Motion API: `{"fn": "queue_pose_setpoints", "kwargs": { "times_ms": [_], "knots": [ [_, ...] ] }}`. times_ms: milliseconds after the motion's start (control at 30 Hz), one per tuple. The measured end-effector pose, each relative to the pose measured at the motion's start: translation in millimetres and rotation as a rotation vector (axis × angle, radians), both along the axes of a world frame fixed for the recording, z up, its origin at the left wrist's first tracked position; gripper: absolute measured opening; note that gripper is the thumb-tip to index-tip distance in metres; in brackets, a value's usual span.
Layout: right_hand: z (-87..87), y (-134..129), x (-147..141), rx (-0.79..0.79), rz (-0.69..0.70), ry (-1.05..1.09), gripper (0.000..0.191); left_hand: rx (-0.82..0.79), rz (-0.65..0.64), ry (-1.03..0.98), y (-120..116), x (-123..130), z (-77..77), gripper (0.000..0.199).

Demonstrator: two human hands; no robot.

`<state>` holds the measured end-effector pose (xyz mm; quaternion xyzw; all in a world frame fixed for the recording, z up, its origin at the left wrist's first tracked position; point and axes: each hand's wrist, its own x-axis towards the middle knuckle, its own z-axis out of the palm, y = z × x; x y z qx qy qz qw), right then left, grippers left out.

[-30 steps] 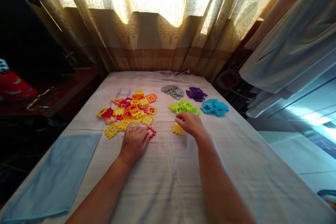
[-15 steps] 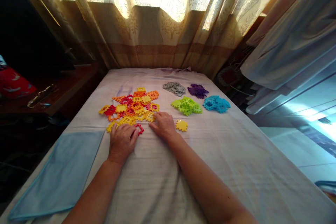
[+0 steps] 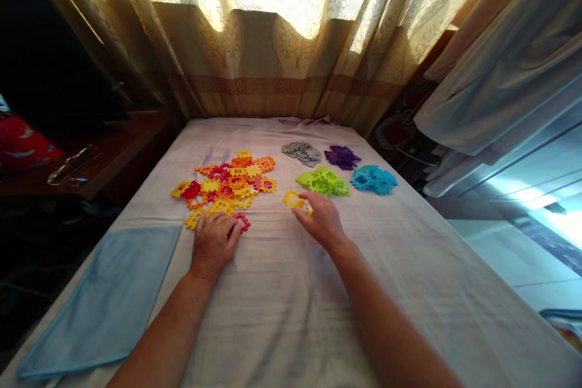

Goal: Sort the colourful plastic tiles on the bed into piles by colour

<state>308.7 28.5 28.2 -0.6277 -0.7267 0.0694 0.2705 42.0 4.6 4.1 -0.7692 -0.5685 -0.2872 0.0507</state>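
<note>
On the pale sheet (image 3: 273,315), right hand (image 3: 321,216) pinches yellow frame piece (image 3: 292,193) between thumb and fingers, near the lime pile (image 3: 322,181). Small bit of another yellow piece (image 3: 309,211) shows beside that hand. Left hand (image 3: 214,239) lies at near edge of red-orange-yellow pile (image 3: 231,185), by red piece (image 3: 244,222); fingers bent, can't tell if gripping. Blue pile (image 3: 373,180) right of lime.

The toothed, square yellow plastic frame (image 3: 287,199) looks smooth; the wrinkled white cloth sheet (image 3: 273,291) and flat pale-blue cloth (image 3: 109,291) look matt.
</note>
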Motion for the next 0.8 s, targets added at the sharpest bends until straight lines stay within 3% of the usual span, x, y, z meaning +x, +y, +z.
{"fn": "queue_pose_setpoints", "kwargs": {
  "times_ms": [100,233,633,800],
  "knots": [
    [-7.8,-7,29,-0.019,-0.114,0.018,0.035,0.007,-0.003,0.021,1,-1,-2.1,0.028],
    [-14.7,-11,45,-0.058,-0.119,0.026,0.039,0.003,-0.006,0.049,1,-2,-3.2,0.031],
    [-18.7,-11,45,-0.103,-0.09,-0.006,0.039,0.012,-0.002,0.013,0,-1,-1.3,0.028],
    [-17.2,-11,42,-0.032,-0.076,-0.002,0.038,-0.004,-0.006,0.001,0,-1,-0.6,0.026]
  ]
}}
